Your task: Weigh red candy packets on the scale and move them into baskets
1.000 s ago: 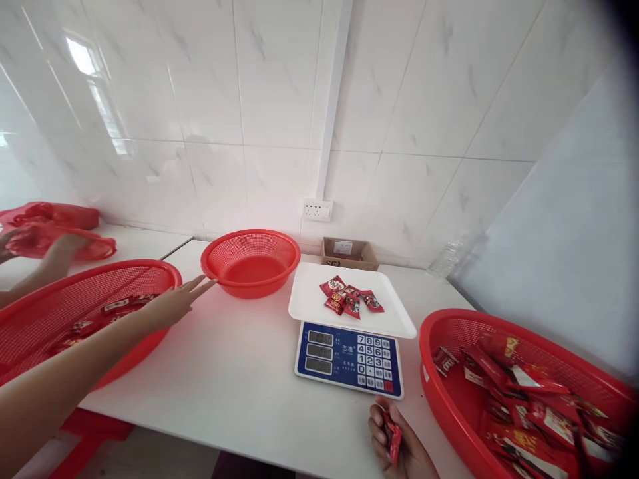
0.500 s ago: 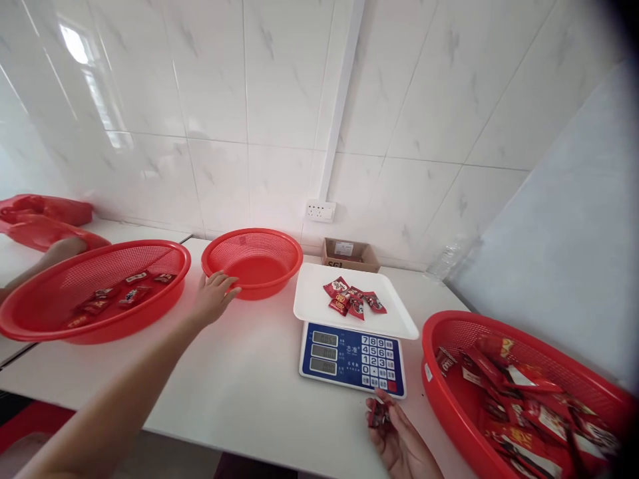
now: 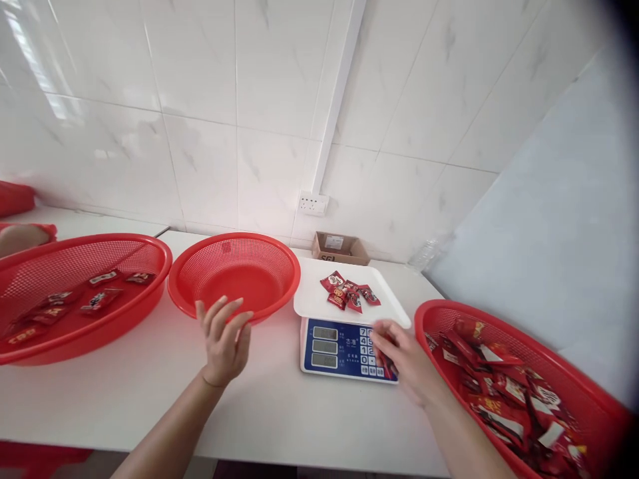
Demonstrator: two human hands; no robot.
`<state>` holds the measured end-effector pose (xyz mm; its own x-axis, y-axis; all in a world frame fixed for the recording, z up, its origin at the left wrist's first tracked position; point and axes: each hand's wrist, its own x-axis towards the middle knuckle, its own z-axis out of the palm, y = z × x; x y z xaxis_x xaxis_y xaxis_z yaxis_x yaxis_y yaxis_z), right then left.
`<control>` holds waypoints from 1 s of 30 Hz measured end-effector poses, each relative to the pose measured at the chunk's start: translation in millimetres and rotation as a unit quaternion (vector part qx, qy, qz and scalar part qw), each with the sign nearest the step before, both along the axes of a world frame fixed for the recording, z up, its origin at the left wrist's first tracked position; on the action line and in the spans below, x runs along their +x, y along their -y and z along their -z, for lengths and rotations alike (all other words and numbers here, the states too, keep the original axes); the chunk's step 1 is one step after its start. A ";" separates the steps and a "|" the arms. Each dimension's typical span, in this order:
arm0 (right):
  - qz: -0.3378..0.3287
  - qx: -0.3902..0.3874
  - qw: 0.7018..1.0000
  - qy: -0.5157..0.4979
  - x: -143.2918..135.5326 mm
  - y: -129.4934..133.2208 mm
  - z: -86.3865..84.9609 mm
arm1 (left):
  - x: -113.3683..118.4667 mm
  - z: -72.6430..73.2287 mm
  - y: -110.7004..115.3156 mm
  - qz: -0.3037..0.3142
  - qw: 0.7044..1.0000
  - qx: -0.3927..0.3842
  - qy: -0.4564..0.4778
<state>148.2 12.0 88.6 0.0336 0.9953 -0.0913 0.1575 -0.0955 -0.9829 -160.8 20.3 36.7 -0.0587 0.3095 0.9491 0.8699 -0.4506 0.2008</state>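
My left hand (image 3: 227, 339) has its fingers spread, holding nothing, in front of the middle red basket (image 3: 182, 266), whose bare bottom shows. My right hand (image 3: 407, 359) is over the keypad of a blue and white digital scale (image 3: 344, 362). Its fingers are closed on a small red packet (image 3: 385, 364), mostly hidden beneath them. On the scale's white tray (image 3: 384, 316) lie several small red packets (image 3: 344, 291) in a loose cluster. To the right, a big red basket (image 3: 430, 319) holds a heap of red packets (image 3: 514, 399).
Another red basket (image 3: 154, 249) with several packets stands at the left. A small cardboard box (image 3: 339, 247) sits behind the scale, and clear plastic (image 3: 424, 254) lies by the wall. Part of another person's arm (image 3: 22, 239) shows at the far left.
My right hand has moved up from the table's front to the scale keypad, with the packet in it. My left hand has turned up, fingers spread, and the middle basket is nearer.
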 end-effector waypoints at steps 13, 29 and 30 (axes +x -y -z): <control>-0.032 -0.008 0.817 0.576 -19.0 -101.7 -18.0 | 42.3 15.6 16.1 0.355 0.904 -0.198 -0.131; -0.135 0.091 0.809 0.565 -75.1 -134.5 -65.0 | 33.9 19.1 4.3 0.345 0.881 -0.320 -0.036; -0.151 0.058 0.785 0.599 -69.2 -130.4 -58.6 | 34.0 18.8 4.3 0.346 0.880 -0.323 -0.032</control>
